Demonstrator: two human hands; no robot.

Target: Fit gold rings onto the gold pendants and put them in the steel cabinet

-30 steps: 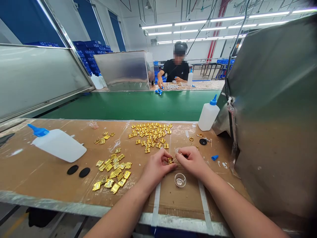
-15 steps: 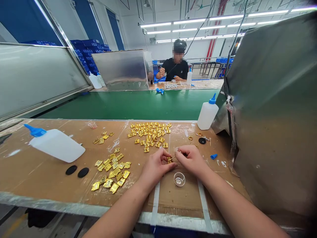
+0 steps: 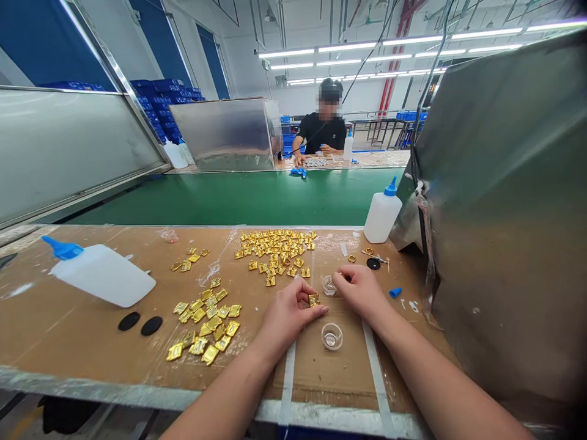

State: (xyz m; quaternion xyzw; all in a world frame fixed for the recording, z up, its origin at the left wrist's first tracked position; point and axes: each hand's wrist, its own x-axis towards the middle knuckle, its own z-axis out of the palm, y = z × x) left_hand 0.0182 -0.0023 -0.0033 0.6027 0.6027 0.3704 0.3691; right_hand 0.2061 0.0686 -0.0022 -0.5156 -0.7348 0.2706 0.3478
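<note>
My left hand (image 3: 293, 308) pinches a small gold-coloured metal piece (image 3: 313, 300) between thumb and fingers, its patterned face showing. My right hand (image 3: 360, 290) is closed in a pinch at the rim of a small clear cup (image 3: 329, 285). The thin stick in its fingers is mostly hidden now. Nearer to me, between my forearms, stands a second clear cup (image 3: 331, 337). Beyond my left hand lies a large cluster of gold pieces (image 3: 275, 245), and a looser group of gold pieces (image 3: 211, 311) is spread to its left.
A white squeeze bottle with blue cap (image 3: 103, 275) lies at left near black discs (image 3: 151, 326). Another bottle (image 3: 383, 214) stands at right, near gold rings and a blue cap (image 3: 395, 293). Behind is a green belt (image 3: 238, 198); a co-worker (image 3: 324, 125) sits across it. A metal panel (image 3: 499, 214) borders the right.
My right hand has drawn the thin stick away from the gold piece and moved slightly right, to the far clear cup. My left hand stays on its piece. The co-worker's hand has lowered to the table.
</note>
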